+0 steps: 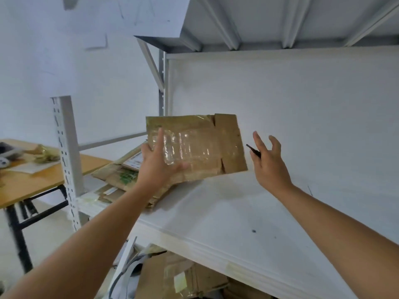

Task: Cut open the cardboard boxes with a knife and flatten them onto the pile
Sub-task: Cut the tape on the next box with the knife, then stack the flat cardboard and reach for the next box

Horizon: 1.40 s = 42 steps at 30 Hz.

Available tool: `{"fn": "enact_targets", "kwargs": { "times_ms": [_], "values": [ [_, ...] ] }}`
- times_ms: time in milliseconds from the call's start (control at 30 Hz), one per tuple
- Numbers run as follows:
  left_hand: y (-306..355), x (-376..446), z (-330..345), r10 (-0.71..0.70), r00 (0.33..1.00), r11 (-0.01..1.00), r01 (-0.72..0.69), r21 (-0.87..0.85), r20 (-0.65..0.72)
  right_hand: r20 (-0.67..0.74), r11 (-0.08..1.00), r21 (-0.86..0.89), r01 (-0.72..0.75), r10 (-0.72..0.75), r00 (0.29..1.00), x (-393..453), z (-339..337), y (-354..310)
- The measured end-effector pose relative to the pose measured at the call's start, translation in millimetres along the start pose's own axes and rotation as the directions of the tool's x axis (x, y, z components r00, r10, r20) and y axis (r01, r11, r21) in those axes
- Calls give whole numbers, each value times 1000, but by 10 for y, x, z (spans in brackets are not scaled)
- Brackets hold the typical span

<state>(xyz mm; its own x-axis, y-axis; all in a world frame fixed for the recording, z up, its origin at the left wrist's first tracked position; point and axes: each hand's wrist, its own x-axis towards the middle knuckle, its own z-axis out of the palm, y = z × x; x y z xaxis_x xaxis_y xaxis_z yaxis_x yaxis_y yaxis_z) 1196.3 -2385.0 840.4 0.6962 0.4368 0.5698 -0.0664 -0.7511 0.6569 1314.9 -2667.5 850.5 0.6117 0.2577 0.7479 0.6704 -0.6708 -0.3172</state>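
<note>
A flattened brown cardboard box (207, 145), covered with clear tape, hangs tilted in the air above the white shelf (237, 212). My left hand (157, 160) grips it by its lower left edge, thumb up along the front. A pile of flattened cardboard (116, 178) lies on the shelf just below and left of that box. To the right of the box, apart from it, my right hand (269, 160) has its fingers spread, and a small dark knife (253, 150) sticks out from under its thumb side.
The white shelf has a back wall and another shelf overhead; a perforated metal upright (67, 152) stands at its left corner. More cardboard (183, 277) lies on the level below. A wooden folding table (32, 175) with small items stands at the left.
</note>
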Motion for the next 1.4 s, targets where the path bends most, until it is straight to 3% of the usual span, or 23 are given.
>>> {"fn": "enact_targets", "kwargs": {
  "times_ms": [133,267,400,467,533,600,700,767,900,1033,1267,1400],
  "values": [
    [-103,212,-171,-185,977,983,183,-36,-102,98,998,56,10,-16,995,-75,148,-165],
    [-244,390,-139,-398,914,917,397,-28,-77,197,997,66,44,-57,979,-187,282,-217],
    [-414,372,-62,-504,863,829,485,279,-3,284,997,76,18,-39,958,-263,381,-181],
    [-529,321,-34,-432,901,824,406,396,-26,307,997,78,3,-27,951,-279,419,-144],
    [-625,280,-5,-259,965,819,246,518,-49,320,997,79,-10,-16,947,-290,464,-107],
    [-649,269,32,-91,994,796,41,604,53,333,997,75,-15,-11,943,-299,514,-85],
    [-647,288,93,23,951,701,-236,672,310,356,997,73,-6,-20,934,-319,583,-100],
    [-694,305,111,23,922,653,-307,693,386,369,997,76,-3,-26,929,-329,621,-130],
    [-807,323,147,-33,916,686,-270,676,400,390,996,91,26,-60,919,-347,696,-198],
    [-845,327,273,-112,942,722,-142,677,317,406,995,94,32,-68,911,-373,762,-196],
    [-816,362,454,-237,918,685,-75,725,318,428,996,84,19,-53,902,-409,731,-96],
    [-723,357,458,-193,944,643,-85,761,268,424,997,73,12,-42,905,-414,619,-49]
  ]
}}
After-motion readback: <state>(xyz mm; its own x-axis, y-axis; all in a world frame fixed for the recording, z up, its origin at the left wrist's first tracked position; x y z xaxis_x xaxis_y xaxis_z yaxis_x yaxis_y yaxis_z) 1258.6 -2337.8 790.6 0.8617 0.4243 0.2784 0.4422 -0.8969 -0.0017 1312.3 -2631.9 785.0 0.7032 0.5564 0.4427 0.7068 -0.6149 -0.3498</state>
